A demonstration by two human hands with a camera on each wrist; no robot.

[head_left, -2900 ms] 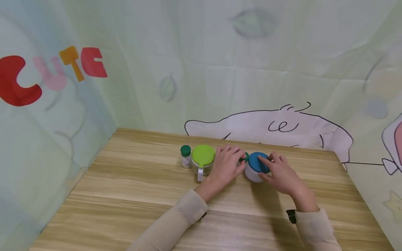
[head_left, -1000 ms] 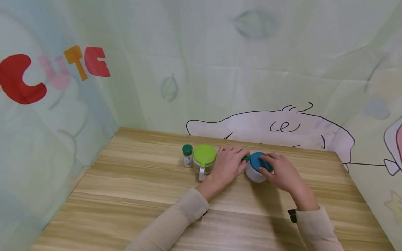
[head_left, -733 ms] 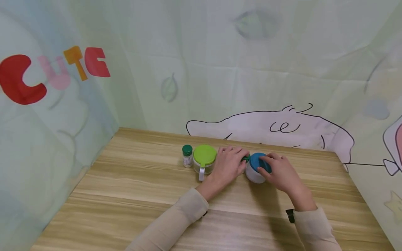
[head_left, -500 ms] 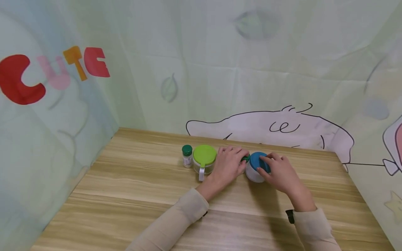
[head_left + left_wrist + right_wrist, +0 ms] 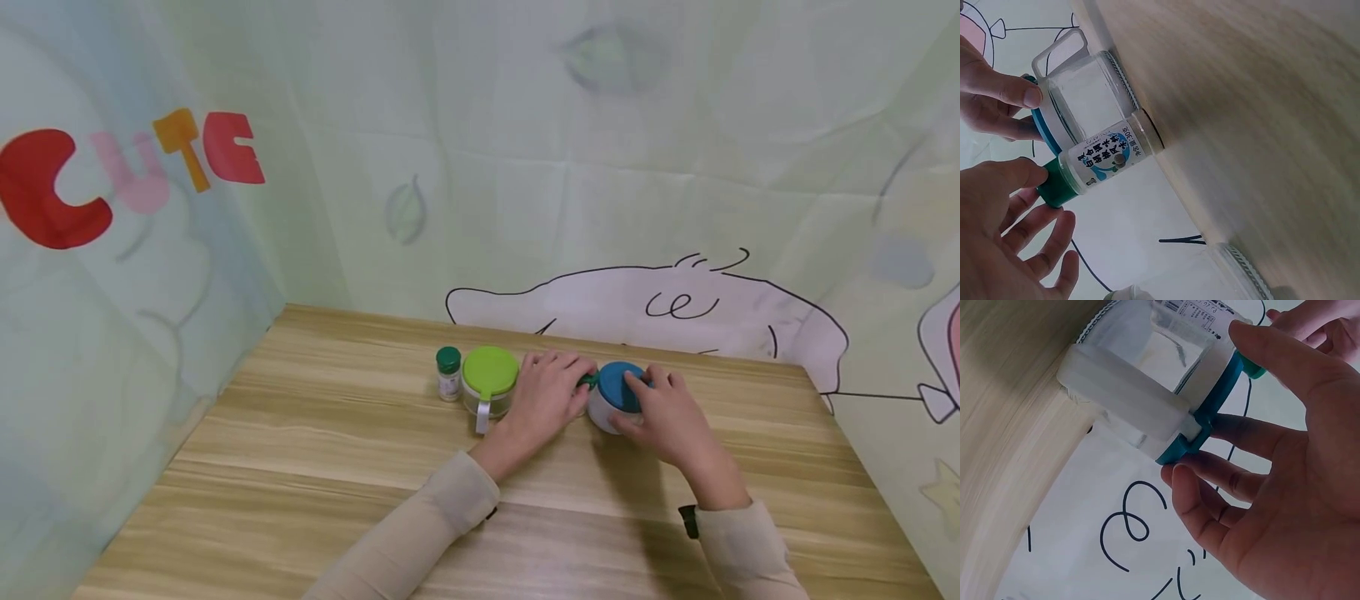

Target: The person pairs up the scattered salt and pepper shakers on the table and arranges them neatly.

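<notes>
My left hand point(image 5: 551, 392) pinches the green cap point(image 5: 1060, 182) of a small spice bottle point(image 5: 1107, 153), which stands upright on the table against a clear jar. This jar point(image 5: 1088, 94) has a blue lid point(image 5: 618, 386) and a pale side handle point(image 5: 1129, 387). My right hand point(image 5: 667, 417) grips the jar around its lid, thumb at the near side and fingers at the far side. Left of my left hand stands a jar with a lime-green lid point(image 5: 490, 371). Beside it is another green-capped spice bottle point(image 5: 448, 375).
The containers stand in a row near the back of the wooden table point(image 5: 360, 467). A printed fabric backdrop point(image 5: 495, 208) rises right behind the table's rear edge, and more printed fabric borders the left and right sides.
My right thumb has shifted from the blue lid down toward the jar's near side, and its fingers have moved on the lid. The left hand stays at the green cap.
</notes>
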